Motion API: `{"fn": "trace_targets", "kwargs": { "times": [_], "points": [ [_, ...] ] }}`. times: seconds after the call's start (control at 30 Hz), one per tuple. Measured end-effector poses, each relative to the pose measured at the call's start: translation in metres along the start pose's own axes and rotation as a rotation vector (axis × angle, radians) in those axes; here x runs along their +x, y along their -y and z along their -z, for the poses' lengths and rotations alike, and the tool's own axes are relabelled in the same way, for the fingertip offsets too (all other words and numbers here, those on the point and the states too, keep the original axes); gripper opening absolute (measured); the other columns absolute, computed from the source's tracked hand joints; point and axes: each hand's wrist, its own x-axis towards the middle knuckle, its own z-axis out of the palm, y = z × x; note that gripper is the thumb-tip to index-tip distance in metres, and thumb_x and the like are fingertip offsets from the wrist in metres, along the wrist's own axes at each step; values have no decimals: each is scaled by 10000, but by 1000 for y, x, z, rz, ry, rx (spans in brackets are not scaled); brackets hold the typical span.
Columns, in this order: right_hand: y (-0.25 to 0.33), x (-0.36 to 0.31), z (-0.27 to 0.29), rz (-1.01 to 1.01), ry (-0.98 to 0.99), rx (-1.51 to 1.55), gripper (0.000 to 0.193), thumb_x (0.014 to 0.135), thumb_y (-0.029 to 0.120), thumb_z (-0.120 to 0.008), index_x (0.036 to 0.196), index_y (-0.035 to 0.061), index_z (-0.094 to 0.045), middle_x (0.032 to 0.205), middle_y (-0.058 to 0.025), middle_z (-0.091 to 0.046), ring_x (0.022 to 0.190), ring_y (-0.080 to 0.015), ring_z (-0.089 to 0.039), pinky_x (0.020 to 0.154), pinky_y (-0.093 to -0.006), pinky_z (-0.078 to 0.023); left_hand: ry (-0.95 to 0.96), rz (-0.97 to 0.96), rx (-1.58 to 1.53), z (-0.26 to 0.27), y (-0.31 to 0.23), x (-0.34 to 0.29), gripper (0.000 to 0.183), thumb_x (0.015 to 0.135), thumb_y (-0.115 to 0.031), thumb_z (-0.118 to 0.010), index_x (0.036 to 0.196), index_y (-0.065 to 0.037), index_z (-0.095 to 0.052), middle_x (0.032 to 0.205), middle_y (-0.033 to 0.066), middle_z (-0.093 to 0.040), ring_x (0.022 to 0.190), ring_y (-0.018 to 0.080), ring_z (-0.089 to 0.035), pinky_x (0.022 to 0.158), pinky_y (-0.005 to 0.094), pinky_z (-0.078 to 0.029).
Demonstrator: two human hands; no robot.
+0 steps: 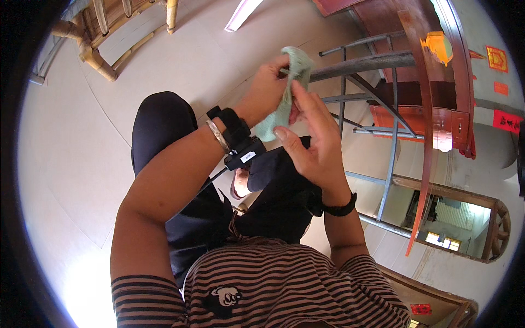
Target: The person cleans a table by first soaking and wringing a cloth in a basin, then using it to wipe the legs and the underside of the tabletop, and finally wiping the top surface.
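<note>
A pale green cloth (299,64) hangs bunched and twisted in front of my knees. My left hand (267,90) is closed on its upper part, fingers partly behind the folds. At the cloth's right side is my right hand (320,139), its thumb on the lower part and its fingertips against the middle. The cloth's upper end overlaps the end of a dark curved bar (361,64); whether they touch I cannot tell.
A metal-legged frame (391,158) and a long reddish-brown board edge (422,109) stand close on my right. Beyond are a red-brown cabinet (462,82) and a framed mirror (459,221). At the upper left is a bamboo chair (95,54) on the pale floor (71,164).
</note>
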Motion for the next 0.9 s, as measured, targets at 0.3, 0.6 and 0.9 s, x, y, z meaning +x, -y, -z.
{"fn": "trace_targets", "kwargs": {
  "times": [0.3,0.6,0.9],
  "points": [
    [47,-72,151,289,-663,-1194,249,930,26,-633,1165,30,-716,1187,-165,-619,1072,-292,-618,805,-358,-553,57,-431,191,-21,-55,6,241,858,-77,-673,1088,-6,-667,1054,110,-670,859,217,-648,762,327,-511],
    [5,-133,225,57,-874,-1228,208,997,109,-587,1138,34,-721,1133,-133,-612,1036,-224,-633,734,-323,-611,-85,-800,730,-155,-54,83,578,833,-199,-750,1293,-9,-458,1089,212,-669,914,375,-669,790,459,-531],
    [-8,-133,220,-62,-664,-1335,433,1062,296,-418,1134,-54,-664,1036,-160,-595,917,-265,-615,697,-353,-515,-133,-592,624,-116,53,74,530,756,-206,-775,1215,-70,-547,1018,162,-659,942,395,-642,782,469,-513]
  ]
}}
